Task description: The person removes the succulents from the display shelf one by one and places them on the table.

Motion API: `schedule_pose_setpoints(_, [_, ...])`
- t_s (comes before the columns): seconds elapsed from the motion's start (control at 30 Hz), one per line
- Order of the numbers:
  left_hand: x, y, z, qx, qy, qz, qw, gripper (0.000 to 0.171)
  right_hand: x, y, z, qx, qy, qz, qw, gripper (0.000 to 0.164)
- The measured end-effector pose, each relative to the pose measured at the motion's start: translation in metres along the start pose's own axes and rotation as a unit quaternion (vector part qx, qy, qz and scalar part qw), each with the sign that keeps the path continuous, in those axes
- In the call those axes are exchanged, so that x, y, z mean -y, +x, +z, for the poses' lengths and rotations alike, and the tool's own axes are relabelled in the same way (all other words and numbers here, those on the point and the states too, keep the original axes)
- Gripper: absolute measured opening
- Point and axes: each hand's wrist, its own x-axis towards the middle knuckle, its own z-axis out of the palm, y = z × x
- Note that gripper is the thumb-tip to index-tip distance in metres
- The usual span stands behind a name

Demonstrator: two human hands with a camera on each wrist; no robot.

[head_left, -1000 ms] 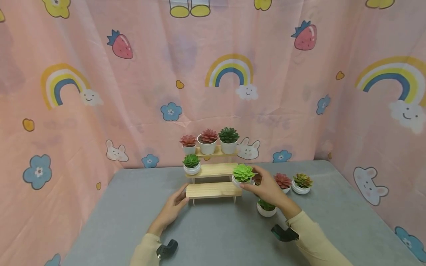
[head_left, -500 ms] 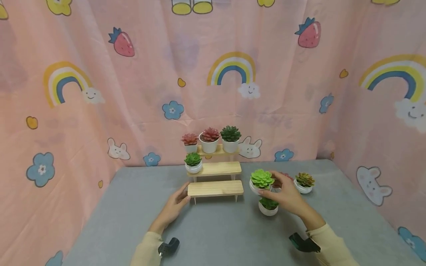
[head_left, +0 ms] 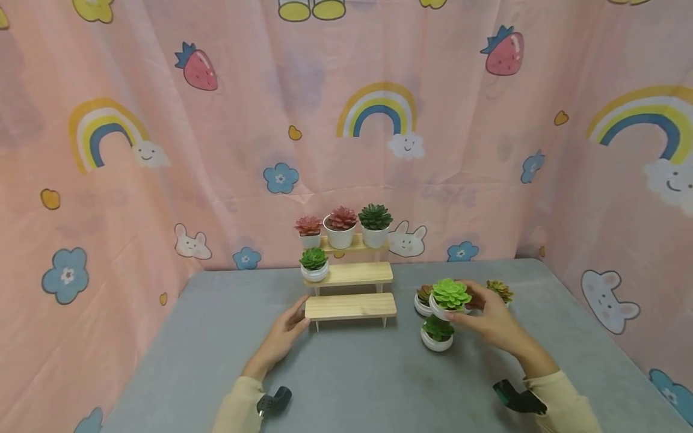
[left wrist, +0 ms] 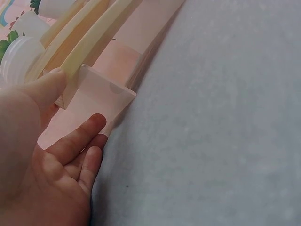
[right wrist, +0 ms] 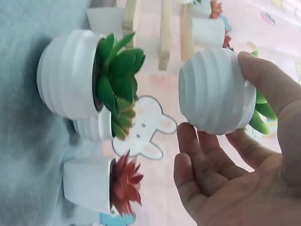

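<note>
My right hand (head_left: 500, 325) holds a bright green potted succulent (head_left: 451, 293) by its ribbed white pot, above the table. The right wrist view shows the thumb on one side of this pot and the fingers on the other. My left hand (head_left: 281, 337) grips the left end of the lowest step of a three-step wooden display stand (head_left: 351, 307). In the left wrist view the thumb lies on the plank's end, with fingers against the pale side panel (left wrist: 101, 89). A green potted succulent (head_left: 315, 264) sits at the left of the middle step.
The top step bears two reddish succulents (head_left: 341, 227) and a dark green one (head_left: 375, 225). Right of the stand are a brownish succulent (head_left: 422, 299), a green one (head_left: 437, 334), a yellowish one (head_left: 499, 291) and a red one (right wrist: 89, 186). A patterned pink curtain (head_left: 238, 150) hangs behind.
My right hand has carried the bright green succulent rightward, away from the stand and over the other pots. The left hand keeps its place at the stand.
</note>
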Motion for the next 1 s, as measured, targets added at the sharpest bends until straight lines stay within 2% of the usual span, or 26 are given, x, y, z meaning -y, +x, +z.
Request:
schedule_pose_setpoints(0.27, [0.001, 0.0, 0.002, 0.007, 0.014, -0.001, 0.9999, 0.06, -0.011, -0.004, -0.016, 0.01, -0.002, 0.033, 0.999, 0.06])
schedule_pose_setpoints(0.53, [0.003, 0.0, 0.002, 0.01, 0.022, 0.003, 0.9997, 0.061, -0.027, -0.005, -0.025, 0.014, 0.01, 0.022, 1.0, 0.057])
schedule_pose_setpoints(0.73, [0.001, -0.001, 0.002, 0.006, 0.019, 0.005, 0.9998, 0.061, -0.039, -0.004, -0.03, 0.038, -0.003, 0.044, 0.998, 0.067])
schedule_pose_setpoints(1.0, [0.0, 0.0, 0.001, -0.002, 0.017, 0.003, 0.9999, 0.06, -0.053, -0.003, -0.035, 0.083, 0.006, 0.072, 0.994, 0.074])
